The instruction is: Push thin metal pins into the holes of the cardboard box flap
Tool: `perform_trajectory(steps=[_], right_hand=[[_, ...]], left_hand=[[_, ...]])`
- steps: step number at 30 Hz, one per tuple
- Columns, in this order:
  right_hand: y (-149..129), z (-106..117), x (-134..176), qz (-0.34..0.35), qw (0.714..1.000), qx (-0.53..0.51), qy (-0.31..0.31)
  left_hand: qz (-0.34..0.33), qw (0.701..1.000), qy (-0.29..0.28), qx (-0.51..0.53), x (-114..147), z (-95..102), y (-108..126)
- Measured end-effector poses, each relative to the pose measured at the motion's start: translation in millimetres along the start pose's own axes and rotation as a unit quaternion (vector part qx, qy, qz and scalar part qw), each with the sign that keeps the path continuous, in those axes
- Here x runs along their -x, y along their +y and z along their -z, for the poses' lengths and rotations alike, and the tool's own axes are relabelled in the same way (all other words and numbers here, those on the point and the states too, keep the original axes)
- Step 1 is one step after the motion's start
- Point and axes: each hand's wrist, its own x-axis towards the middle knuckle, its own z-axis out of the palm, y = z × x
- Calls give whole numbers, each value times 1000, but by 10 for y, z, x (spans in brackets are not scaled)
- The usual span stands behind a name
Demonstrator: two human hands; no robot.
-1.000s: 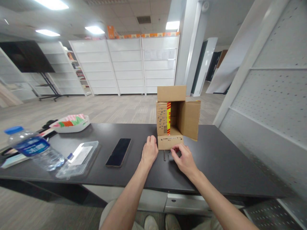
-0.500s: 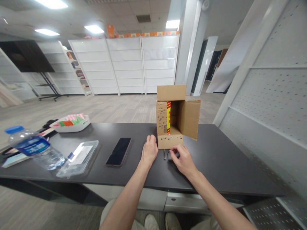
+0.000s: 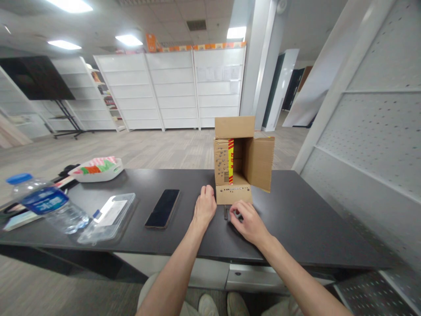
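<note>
An open cardboard box [image 3: 261, 164] stands on the dark desk with its flaps spread. Its lower front flap [image 3: 234, 197] lies toward me and bears a row of small holes or studs. My left hand [image 3: 205, 205] is closed against the left edge of that flap; what its fingers hold, if anything, is hidden. My right hand [image 3: 246, 219] rests just in front of the flap, thumb and fingers curled into a pinch around something too small to make out. Left of its fingertips, a short thin metal piece [image 3: 225, 213] sticks out from the flap's front edge.
A black phone [image 3: 162, 209] lies left of my left hand. Beyond it are a clear plastic case [image 3: 110, 217], a water bottle [image 3: 49, 204] and a white tray [image 3: 101, 176] with colourful packets. A perforated panel [image 3: 378, 131] rises on the right.
My right hand has moved slightly left and toward me, closer to the thin metal piece. The dark thin thing at its fingertips is now hidden. My left hand stays put.
</note>
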Motion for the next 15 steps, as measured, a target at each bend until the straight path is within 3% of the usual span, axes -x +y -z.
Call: perform_trajectory(steps=[15], right_hand=[[-86, 26, -26, 29, 996, 15, -82]], left_hand=[[-5, 1000, 5, 18, 1, 1, -5]])
